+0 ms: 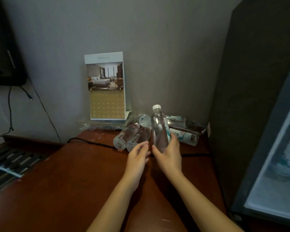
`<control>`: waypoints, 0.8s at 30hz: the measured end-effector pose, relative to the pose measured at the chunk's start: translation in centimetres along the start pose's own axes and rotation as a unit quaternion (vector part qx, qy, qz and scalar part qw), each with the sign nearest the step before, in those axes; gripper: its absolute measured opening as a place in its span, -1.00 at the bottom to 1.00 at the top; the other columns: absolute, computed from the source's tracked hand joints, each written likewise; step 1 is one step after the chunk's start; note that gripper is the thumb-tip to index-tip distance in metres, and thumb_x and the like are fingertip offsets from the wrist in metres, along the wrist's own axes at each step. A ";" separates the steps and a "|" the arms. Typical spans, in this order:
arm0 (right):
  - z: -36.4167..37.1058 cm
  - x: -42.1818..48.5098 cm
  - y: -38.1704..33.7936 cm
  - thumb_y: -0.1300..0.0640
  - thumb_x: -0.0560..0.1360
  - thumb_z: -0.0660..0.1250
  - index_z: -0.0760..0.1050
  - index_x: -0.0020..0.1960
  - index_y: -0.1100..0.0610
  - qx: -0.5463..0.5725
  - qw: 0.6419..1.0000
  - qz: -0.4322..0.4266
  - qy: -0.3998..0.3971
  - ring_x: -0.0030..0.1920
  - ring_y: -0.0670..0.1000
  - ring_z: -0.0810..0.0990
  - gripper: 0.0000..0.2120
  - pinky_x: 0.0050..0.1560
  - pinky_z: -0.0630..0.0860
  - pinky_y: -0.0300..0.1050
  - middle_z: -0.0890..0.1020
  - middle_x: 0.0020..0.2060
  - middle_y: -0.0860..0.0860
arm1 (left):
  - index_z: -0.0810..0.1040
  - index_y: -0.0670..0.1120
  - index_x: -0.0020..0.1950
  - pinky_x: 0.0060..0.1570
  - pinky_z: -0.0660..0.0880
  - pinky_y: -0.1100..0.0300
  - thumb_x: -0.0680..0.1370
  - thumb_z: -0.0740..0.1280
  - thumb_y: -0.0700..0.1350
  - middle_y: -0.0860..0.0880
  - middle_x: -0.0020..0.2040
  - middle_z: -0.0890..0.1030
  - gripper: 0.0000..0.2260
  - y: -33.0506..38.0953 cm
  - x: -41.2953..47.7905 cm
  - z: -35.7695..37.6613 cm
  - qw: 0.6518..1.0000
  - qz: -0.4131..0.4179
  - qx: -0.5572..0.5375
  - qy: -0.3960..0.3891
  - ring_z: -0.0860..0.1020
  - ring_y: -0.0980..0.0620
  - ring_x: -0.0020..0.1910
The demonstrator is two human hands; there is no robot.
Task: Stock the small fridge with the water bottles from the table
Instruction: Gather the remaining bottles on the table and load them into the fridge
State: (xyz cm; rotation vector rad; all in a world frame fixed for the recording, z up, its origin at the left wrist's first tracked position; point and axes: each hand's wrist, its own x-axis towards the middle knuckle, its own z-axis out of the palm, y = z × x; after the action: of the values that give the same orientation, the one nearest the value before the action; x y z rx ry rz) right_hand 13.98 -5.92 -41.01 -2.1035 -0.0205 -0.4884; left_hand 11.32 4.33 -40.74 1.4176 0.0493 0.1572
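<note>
On the wooden table (74, 181), the right hand (168, 153) grips an upright water bottle (159, 129).

I have open worktop (74, 181) on the near side, crossed only by a black cable (90, 142). At the back the water bottles (134, 136) crowd against the calendar (107, 87) and wall (157, 47), and the fridge (283, 164) closes off the right.

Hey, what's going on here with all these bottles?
A person is stocking a fridge with water. The right hand grips one upright bottle, while the left hand is open beside two lying bottles on the table. More bottles lie behind them.
</note>
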 end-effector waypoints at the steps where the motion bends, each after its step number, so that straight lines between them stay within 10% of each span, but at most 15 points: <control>1: -0.9 -1.1 -0.2 -0.02 0.42 0.41 0.06 0.49 0.08 -0.005 1.000 -0.022 0.000 0.34 0.09 0.39 -0.21 0.22 0.41 -0.04 0.30 0.38 0.07 | 0.50 0.01 0.18 -0.01 0.48 0.26 0.62 0.17 -0.08 0.02 0.13 0.57 -0.81 0.8 -0.4 0.4 1.000 0.003 -0.007 -0.018 0.55 0.12 0.08; 7: -5.4 -7.1 -0.6 0.03 0.36 0.48 0.13 0.48 0.04 -0.043 0.991 -0.125 0.003 0.22 0.02 0.44 -0.18 0.20 0.45 -0.14 0.35 0.19 0.01 | 0.17 0.19 0.46 0.20 0.49 0.01 0.52 0.33 -0.09 0.02 0.24 0.54 -0.42 4.4 -4.9 2.7 0.993 0.040 -0.065 -0.085 0.54 0.04 0.19; 15: -13.5 -13.0 -0.8 0.02 0.40 0.45 0.17 0.44 -0.02 -0.033 0.979 -0.202 -0.011 0.28 -0.07 0.38 -0.29 0.31 0.41 -0.08 0.30 0.27 -0.07 | 0.11 0.23 0.47 -0.18 0.62 0.14 0.47 0.37 -0.31 -0.05 0.14 0.60 -0.25 6.0 -11.9 5.1 0.988 0.061 -0.080 -0.118 0.62 0.05 0.03; 21: -20.1 -15.9 -1.5 0.08 0.59 0.18 0.03 0.42 -0.20 0.084 0.986 -0.121 -0.079 0.27 -0.38 0.28 -0.49 0.26 0.31 -0.44 0.27 0.35 -0.21 | 0.21 0.13 0.44 -0.16 0.59 0.11 0.45 0.35 -0.38 -0.08 0.06 0.64 -0.31 6.2 -16.1 8.9 0.980 0.076 -0.072 -0.166 0.62 -0.04 0.06; 24: -24.0 -17.2 -1.2 0.16 0.58 0.19 0.13 0.46 -0.07 0.207 0.969 -0.038 -0.131 0.18 -0.24 0.49 -0.50 0.11 0.45 -0.39 0.41 0.31 -0.17 | 0.24 0.16 0.41 -0.16 0.58 0.11 0.44 0.36 -0.38 -0.07 0.06 0.65 -0.32 6.1 -17.7 11.0 0.973 0.076 -0.064 -0.208 0.64 -0.01 0.01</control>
State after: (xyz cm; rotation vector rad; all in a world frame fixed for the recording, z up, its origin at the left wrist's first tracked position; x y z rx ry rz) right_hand -10.17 -21.75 -34.64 -1.7443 -0.3296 -0.2220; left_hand -5.23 -8.01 -34.11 1.3008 -0.4095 -0.0141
